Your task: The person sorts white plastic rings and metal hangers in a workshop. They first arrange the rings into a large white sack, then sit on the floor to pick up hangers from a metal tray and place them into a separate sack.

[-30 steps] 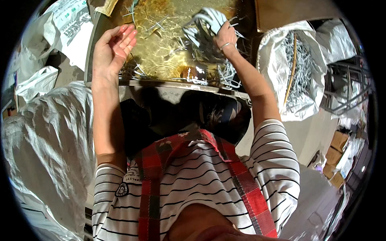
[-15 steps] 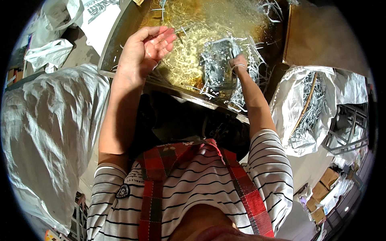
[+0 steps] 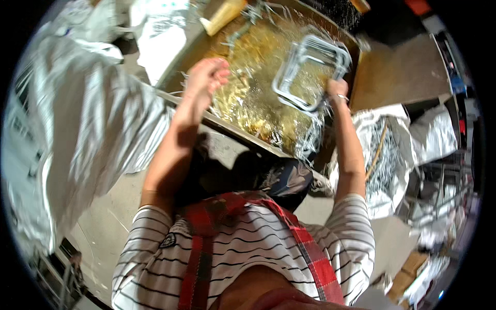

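My right hand [image 3: 338, 89] is closed around the right side of a grey rectangular frame, basket-like in shape [image 3: 283, 72]. The frame is tilted over a metal tank of yellowish water [image 3: 258, 67], and water shows through its middle. Motion blur hides its finer build. My left hand [image 3: 207, 75] hovers above the left part of the tank, apart from the frame. Its fingers are loosely bent and apart, with nothing seen in them. Pale thin strips [image 3: 310, 138] lie in the tank's near right corner.
The tank's near rim [image 3: 243, 135] runs in front of my legs. To the right stand a brown panel [image 3: 403, 72] and a white sack [image 3: 392, 199] with grey pieces and a stick [image 3: 376, 152]. A large white sack [image 3: 98, 119] fills the left side. A yellowish block [image 3: 225, 16] is at the tank's far edge.
My right hand has lifted the grey frame out of the water and moved it up and to the right. My left hand has turned, its fingers more bent. The whole view has shifted.
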A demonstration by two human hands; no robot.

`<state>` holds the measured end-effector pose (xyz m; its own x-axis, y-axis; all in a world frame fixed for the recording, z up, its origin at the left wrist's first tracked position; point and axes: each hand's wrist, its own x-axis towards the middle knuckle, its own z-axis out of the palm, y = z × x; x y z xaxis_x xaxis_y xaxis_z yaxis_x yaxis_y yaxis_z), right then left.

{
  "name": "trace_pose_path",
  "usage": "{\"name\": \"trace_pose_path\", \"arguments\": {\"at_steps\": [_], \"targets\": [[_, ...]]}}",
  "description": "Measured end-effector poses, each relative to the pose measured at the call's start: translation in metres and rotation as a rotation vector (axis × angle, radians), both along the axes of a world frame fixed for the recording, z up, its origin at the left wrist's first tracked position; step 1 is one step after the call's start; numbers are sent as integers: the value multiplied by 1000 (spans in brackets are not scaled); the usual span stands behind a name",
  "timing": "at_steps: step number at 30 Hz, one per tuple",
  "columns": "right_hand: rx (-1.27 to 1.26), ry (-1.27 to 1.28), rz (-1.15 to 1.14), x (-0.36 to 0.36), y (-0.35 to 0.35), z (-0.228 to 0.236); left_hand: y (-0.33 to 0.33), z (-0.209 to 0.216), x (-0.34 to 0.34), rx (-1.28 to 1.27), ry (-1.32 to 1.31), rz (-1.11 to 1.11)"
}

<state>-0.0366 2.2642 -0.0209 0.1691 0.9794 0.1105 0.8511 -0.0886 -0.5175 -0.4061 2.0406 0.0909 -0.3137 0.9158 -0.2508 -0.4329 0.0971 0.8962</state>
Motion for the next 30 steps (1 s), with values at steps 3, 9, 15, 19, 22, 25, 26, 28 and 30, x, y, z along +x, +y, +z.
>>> {"name": "trace_pose_path", "arguments": {"at_steps": [3, 9, 15, 19, 22, 25, 26, 28, 30], "targets": [[-100, -103, -93, 19, 2, 50, -45, -12, 13, 508, -63, -85], [162, -415, -29, 19, 71, 104, -207, 130, 27, 542, 935, -312], [172, 893, 482, -211, -47, 315, -344, 239, -35, 803, 1359, -19], [-12, 857, 872, -322, -110, 445, -379, 300, -99, 754, 1478, 459], [-206, 976, 1229, -399, -152, 486, -375, 333, -119, 763, 1482, 587], [-304, 808, 1460, -475, -167, 480, -357, 349, -123, 831, 1393, 515], [-450, 780, 1587, -496, -182, 461, -353, 351, -133, 770, 1516, 471], [-547, 869, 1347, -511, -246, 423, -351, 351, -153, 610, 1763, 372], [-768, 782, 1304, -517, -252, 399, -327, 348, -172, 396, 1951, 249]]}}
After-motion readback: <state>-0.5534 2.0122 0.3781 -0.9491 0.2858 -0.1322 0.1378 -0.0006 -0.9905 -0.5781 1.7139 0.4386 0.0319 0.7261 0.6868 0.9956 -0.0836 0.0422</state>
